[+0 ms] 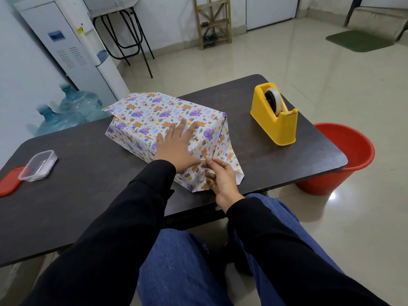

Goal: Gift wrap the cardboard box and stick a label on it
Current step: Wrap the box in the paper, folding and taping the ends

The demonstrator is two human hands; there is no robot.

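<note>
A box covered in white wrapping paper with purple and orange animal prints (152,115) lies across the middle of the dark table (88,195). My left hand (176,149) lies flat on its top with straight, spread fingers, pressing the paper down. My right hand (220,180) is at the near end of the box, where its thumb and fingers pinch the folded paper flap. Loose paper sticks out at the far left end and folds down at the near right corner. The cardboard itself is hidden under the paper.
A yellow tape dispenser (276,120) stands on the table's right side. A clear plastic container (38,165) and its red lid (10,181) sit at the left edge. A red bucket (344,157) stands on the floor to the right; water jugs (72,111) behind left.
</note>
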